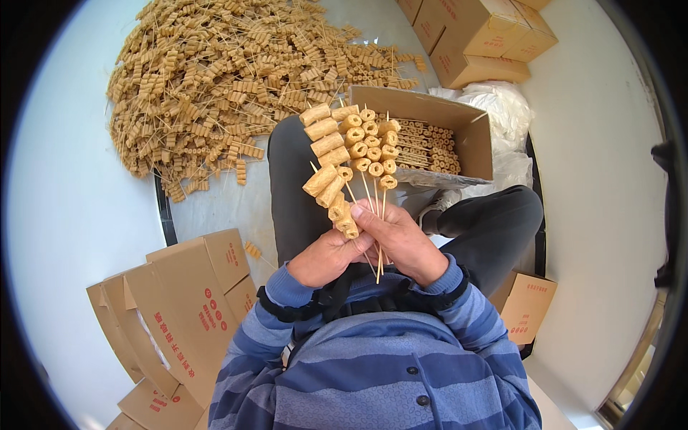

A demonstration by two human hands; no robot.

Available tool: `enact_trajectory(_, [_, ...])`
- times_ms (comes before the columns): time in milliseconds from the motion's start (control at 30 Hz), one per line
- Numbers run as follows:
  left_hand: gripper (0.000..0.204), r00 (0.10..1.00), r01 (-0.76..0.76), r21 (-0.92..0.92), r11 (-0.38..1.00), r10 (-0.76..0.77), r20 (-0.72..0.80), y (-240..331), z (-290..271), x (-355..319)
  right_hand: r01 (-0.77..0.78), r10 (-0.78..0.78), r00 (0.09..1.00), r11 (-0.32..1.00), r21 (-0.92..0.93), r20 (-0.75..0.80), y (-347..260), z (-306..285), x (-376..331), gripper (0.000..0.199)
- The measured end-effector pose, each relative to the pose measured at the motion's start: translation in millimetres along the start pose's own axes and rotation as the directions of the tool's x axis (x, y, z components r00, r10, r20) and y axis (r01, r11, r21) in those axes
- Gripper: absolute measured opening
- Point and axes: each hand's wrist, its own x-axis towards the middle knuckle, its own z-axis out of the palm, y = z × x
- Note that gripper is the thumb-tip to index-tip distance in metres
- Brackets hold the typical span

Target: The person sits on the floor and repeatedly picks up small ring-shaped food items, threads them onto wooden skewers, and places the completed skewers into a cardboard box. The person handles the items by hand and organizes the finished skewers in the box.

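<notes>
Both hands meet in front of my chest around a fan of thin bamboo skewers (358, 147) threaded with tan tube-shaped tofu rolls. My right hand (400, 240) grips the sticks near their lower ends. My left hand (326, 256) closes on the same bunch from the left, touching one skewer that tilts down to the left. Just beyond the hands sits an open cardboard box (473, 132) with filled skewers laid flat inside. A big heap of the same skewered rolls (215, 79) covers the white surface at the upper left.
My knees in dark trousers (494, 222) flank the box. Flattened and stacked brown cartons (179, 301) lie at the lower left, more cartons (480, 36) at the top right, one small carton (527, 304) at the right. A white plastic bag (502, 107) sits behind the box.
</notes>
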Motion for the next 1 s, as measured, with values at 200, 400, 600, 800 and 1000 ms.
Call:
enact_trajectory(200, [0.051, 0.995, -0.015, 0.032, 0.999, 0.019, -0.098, 14.8, 10.4, -10.7, 0.226, -0.242, 0.963, 0.965, -0.131, -0.120, 12.7, -21.9, -8.9, 0.036])
enact_trajectory(400, [0.063, 0.859, -0.241, 0.224, 0.944, 0.314, -0.403, 16.7, 13.6, 1.7, 0.078, -0.083, 0.988, 0.996, -0.038, -0.128, 18.5, -23.7, -25.2, 0.038])
enact_trajectory(600, [0.060, 0.957, -0.155, 0.046, 0.987, 0.162, -0.240, 14.6, 15.7, 18.9, -0.069, 0.067, 0.996, 0.997, 0.035, 0.054, 15.6, -20.4, -26.9, 0.038])
enact_trajectory(800, [0.062, 0.975, -0.065, -0.030, 0.997, 0.057, -0.213, 17.6, 22.7, 16.1, -0.094, 0.074, 0.993, 0.968, 0.234, 0.094, 11.6, -15.3, -24.7, 0.031])
enact_trajectory(1000, [0.063, 0.993, -0.113, 0.062, 0.992, 0.115, -0.040, 20.9, 20.4, 16.1, 0.022, -0.012, 0.998, 0.985, 0.174, -0.060, 12.4, -16.6, -24.7, 0.029])
